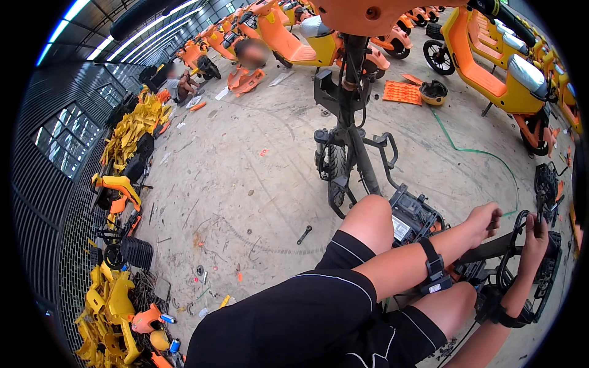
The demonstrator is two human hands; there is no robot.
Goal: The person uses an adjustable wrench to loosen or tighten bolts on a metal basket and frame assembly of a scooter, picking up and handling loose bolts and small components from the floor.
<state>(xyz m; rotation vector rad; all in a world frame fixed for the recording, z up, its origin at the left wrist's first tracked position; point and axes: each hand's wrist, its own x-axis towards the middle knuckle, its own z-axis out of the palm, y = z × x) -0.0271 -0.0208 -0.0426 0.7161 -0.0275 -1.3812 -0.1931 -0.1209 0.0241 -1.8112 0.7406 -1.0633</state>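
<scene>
In the head view, the work area lay near and to the right, where a stripped scooter frame (362, 156) stood upright, its front wheel (335, 159) on the concrete floor (215, 184) and its rear end at the near right. The person sat with the knees apart beside the frame, a position that probably kept the rear section within reach of both arms. The left hand (483, 224) was held above that section, its fingers half curled and apart, with nothing visible between them. The right hand (534, 239) was raised at the far side of a black tubular loop (503, 264), next to a dark slim part (540, 205); whether its fingers gripped that part could not be told (the overlap hid the contact). A black box (410, 214) with a pale label sat low on the frame, likely for a low centre of weight. A wrench (304, 235) lay left of the frame, apparently set down clear of the feet. Yellow panels (132, 132) were heaped far left, presumably to leave the middle floor passable.
</scene>
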